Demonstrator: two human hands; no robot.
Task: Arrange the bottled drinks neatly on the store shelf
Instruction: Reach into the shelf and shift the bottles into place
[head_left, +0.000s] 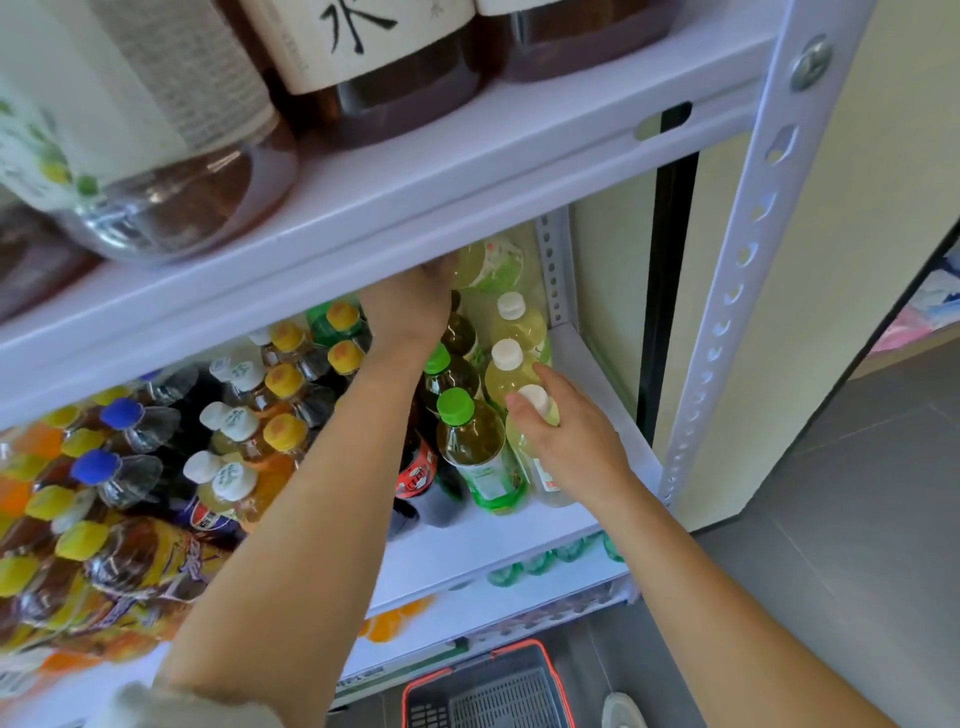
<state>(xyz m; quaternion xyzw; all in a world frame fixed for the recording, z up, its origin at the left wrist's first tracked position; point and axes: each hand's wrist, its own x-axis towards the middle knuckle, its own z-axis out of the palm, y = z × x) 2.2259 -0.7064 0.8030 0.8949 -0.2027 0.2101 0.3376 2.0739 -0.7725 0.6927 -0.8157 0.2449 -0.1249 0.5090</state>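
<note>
On your left, yellow-capped bottles (284, 431) stand packed on the shelf (587, 514). Your left hand (410, 306) reaches deep beside a tilted pale bottle (491, 265). Its fingers are hidden, so I cannot tell the grip. Your right hand (569, 436) holds the front white-capped bottle (535, 399) by the neck, at the shelf's right end.

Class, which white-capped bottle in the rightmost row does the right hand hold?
The front bottle, nearest the shelf edge; the right hand curls round its neck. The others stand behind.
</note>
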